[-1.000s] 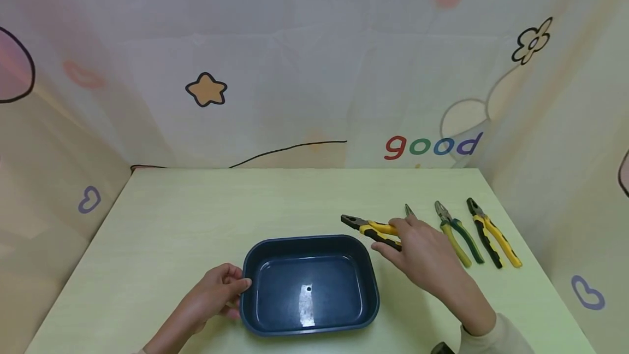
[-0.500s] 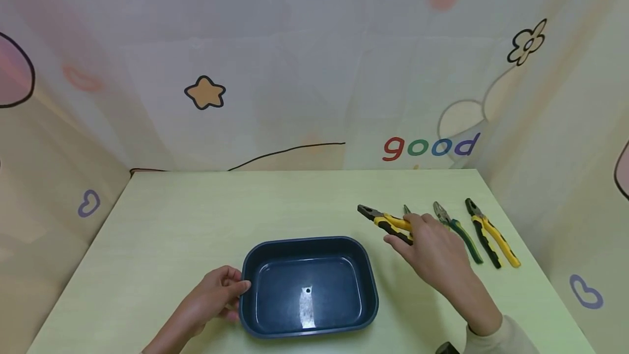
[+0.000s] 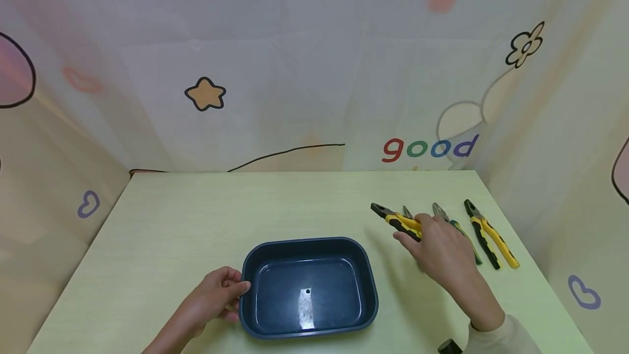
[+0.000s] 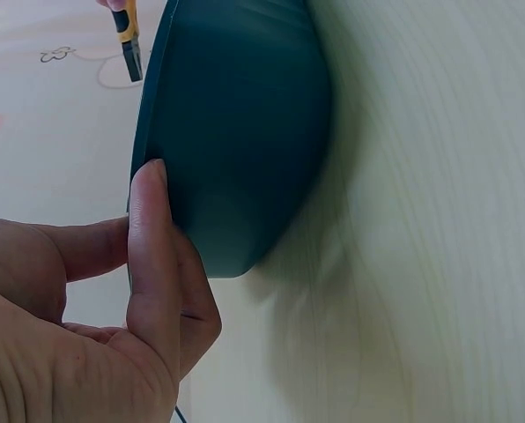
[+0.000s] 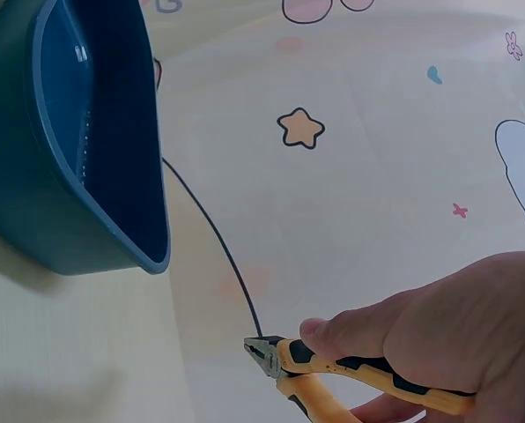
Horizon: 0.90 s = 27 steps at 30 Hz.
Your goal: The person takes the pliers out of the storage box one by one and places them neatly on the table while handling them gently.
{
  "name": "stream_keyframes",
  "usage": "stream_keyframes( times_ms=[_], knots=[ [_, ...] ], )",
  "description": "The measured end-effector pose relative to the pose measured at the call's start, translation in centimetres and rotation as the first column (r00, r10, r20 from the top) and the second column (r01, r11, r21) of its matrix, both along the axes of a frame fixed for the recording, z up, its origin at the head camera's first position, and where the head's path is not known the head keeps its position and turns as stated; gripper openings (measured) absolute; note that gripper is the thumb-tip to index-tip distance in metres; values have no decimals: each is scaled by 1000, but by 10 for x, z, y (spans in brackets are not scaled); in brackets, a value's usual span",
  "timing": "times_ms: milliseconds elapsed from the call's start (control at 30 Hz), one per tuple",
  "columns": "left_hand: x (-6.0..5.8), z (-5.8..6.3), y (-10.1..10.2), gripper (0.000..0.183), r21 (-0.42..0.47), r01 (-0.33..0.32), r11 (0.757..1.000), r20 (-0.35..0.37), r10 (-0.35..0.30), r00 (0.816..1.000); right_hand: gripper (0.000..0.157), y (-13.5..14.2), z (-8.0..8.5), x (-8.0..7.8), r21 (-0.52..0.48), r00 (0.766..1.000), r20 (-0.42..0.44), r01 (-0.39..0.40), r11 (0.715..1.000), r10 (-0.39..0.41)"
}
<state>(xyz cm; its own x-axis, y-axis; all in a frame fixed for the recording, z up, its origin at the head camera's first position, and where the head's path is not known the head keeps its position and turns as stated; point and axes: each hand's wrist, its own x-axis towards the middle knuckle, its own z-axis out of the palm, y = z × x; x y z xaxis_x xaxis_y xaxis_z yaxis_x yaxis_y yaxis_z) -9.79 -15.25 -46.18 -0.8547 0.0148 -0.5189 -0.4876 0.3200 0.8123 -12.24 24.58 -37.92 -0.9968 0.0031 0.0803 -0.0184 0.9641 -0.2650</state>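
My left hand (image 3: 216, 294) pinches the left rim of a dark blue rectangular bin (image 3: 308, 310), its thumb at the rim and the other fingers against the wall. In the left wrist view, the thumb and fingers (image 4: 152, 264) close on the bin's edge. Up and to the right of the bin, my right hand (image 3: 442, 250) grips yellow-and-black pliers (image 3: 400, 220) by the handles, jaws pointing to the upper left. The right wrist view shows the thumb along one handle of these pliers (image 5: 302, 357). Beneath the right hand lie pliers whose tip (image 3: 407, 212) alone shows.
Green-handled pliers (image 3: 439, 211), partly covered by the right hand, lie on the pale table (image 3: 196, 212). Another yellow-and-black pair of pliers (image 3: 491, 234) lies near the table's right edge. A printed curtain (image 3: 275, 81) stands behind and at both sides.
My right hand has moved to the right with the pliers, away from the bin and over more of the green-handled pair. The left hand and the bin have stayed in place.
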Motion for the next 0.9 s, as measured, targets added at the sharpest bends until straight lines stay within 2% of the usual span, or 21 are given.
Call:
stream_keyframes(
  times_ms=[167,500,700,900],
  knots=[
    [0,-1,0,16,8,-3,1000,-10,3,1000,63,3,-3,-1,-5,1000,9,15,1000,-15],
    [0,-1,-1,16,5,-1,1000,-8,1,1000,69,7,-14,-7,-10,994,104,44,999,-43],
    [1,0,0,15,15,0,1000,-12,1,1000,61,10,-25,-10,-14,995,99,33,999,-32],
    [1,0,-1,16,17,3,1000,-8,-3,1000,57,10,-32,-16,-20,988,145,53,998,-50]
  ],
)
